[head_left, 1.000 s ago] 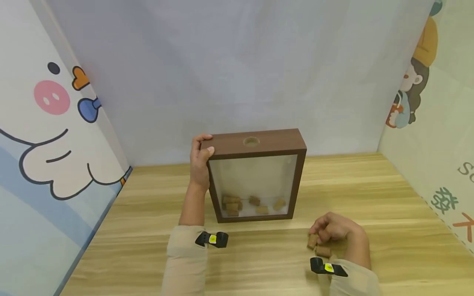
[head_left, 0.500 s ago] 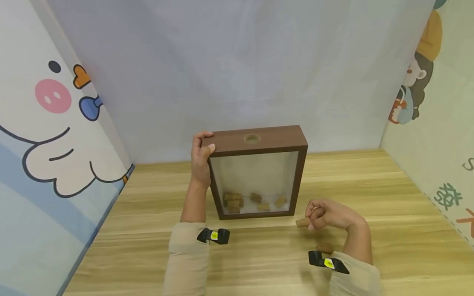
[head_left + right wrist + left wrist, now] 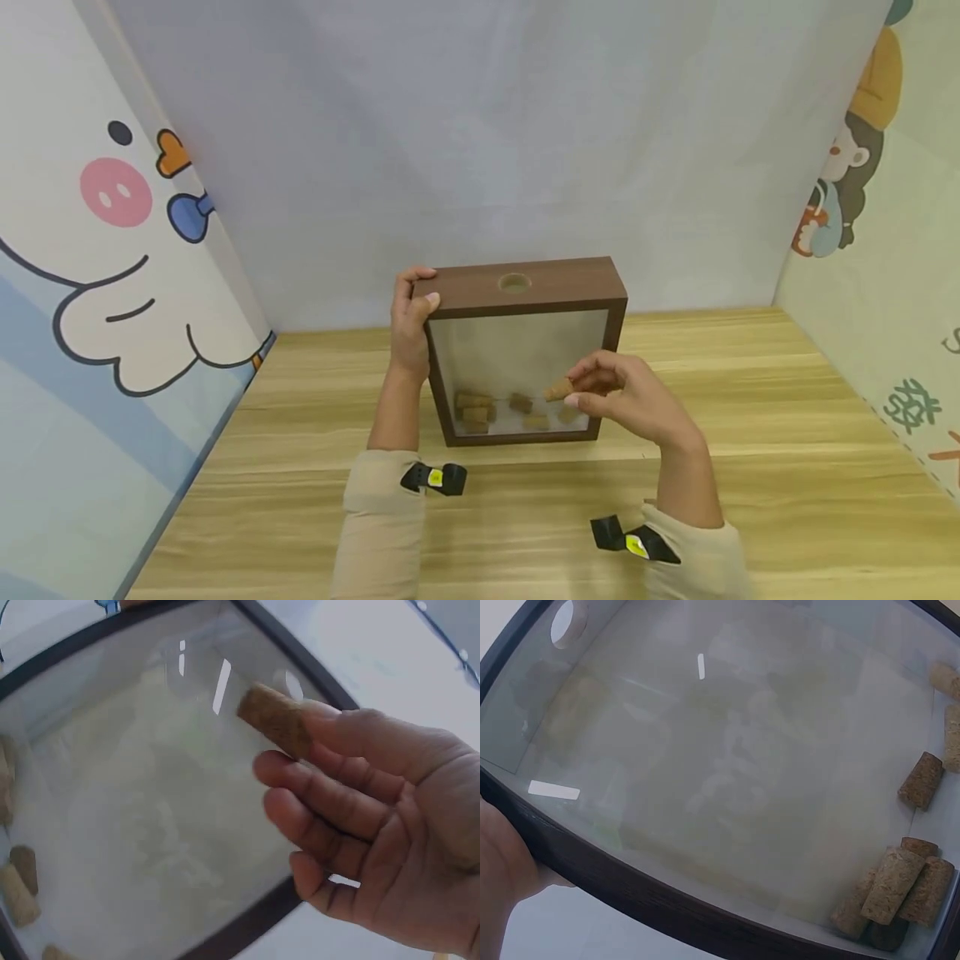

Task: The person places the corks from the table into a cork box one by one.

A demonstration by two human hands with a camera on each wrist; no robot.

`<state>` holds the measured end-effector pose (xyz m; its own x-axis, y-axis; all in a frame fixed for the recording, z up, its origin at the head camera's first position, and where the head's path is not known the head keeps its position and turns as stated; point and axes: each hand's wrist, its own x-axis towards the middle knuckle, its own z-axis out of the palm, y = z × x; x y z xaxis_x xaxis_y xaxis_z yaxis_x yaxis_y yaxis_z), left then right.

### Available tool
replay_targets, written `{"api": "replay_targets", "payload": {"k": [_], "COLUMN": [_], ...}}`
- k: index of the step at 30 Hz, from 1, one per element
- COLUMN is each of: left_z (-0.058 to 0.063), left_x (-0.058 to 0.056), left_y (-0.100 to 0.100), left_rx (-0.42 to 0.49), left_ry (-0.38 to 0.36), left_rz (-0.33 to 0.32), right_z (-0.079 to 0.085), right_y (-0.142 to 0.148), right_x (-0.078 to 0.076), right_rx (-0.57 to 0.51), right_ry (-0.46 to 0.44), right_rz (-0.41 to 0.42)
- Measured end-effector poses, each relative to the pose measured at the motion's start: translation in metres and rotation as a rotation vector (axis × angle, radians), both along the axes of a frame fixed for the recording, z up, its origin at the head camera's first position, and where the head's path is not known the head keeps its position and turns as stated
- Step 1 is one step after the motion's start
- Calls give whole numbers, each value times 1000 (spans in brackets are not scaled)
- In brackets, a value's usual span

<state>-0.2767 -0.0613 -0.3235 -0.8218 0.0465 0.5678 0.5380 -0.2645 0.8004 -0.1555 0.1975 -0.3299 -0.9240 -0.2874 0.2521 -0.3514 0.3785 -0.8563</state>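
A dark brown frame box (image 3: 555,282) with a clear front stands upright on the table, a round hole (image 3: 515,283) in its top. My left hand (image 3: 411,333) grips its upper left corner, thumb in front and fingers over the top. Between thumb and fingers, my right hand (image 3: 630,396) pinches a cork (image 3: 276,720) in front of the clear pane, below the level of the hole. Several corks (image 3: 892,885) lie at the bottom inside the box, most of them piled in the lower left corner.
The wooden table (image 3: 300,500) extends around the box. A grey-white backdrop (image 3: 480,125) rises behind it. Printed cartoon panels stand at the left (image 3: 112,275) and right (image 3: 885,333). Part of something brown shows beside the right sleeve (image 3: 693,550), mostly hidden.
My right hand has picked up a cork from the table and carried it up and left, to the front of the box. The left hand keeps its grip on the corner.
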Motion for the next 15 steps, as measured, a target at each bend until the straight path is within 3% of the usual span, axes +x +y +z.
{"api": "replay_targets", "payload": {"k": [9,15], "left_z": [0,2], "left_x": [-1,0], "left_y": [-1,2], "left_rx": [45,65], "left_ry": [-10,-11], "left_rz": [-48,-62], "right_z": [26,45], "right_y": [-33,-45], "right_x": [-7,-16], "right_rx": [-111,-208], "right_ry": [338,511], "right_rz": [-42,-82]}}
